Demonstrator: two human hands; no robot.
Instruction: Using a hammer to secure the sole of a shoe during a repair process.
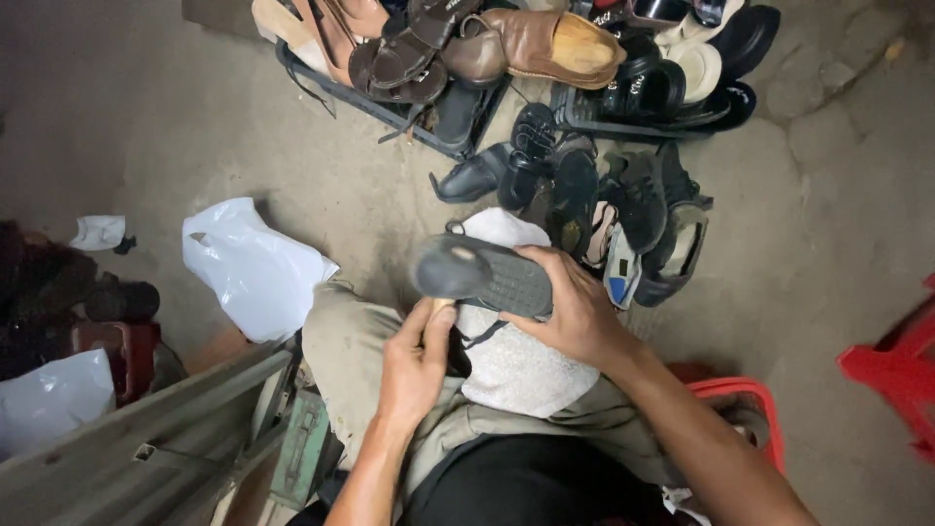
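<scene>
A dark shoe (506,278) lies sole up on a white cloth (516,365) over my lap. My right hand (575,312) grips the shoe from the right side, fingers over the ridged sole. My left hand (414,365) is closed around a wooden handle; the blurred dark hammer head (450,266) sits over the shoe's left end. Whether the head touches the sole cannot be made out.
A pile of shoes and sandals (584,185) lies on the concrete floor ahead, some in a black tray (390,112). A white plastic bag (253,268) lies left, a grey wooden box (166,438) at lower left, a red plastic stool (896,365) at right.
</scene>
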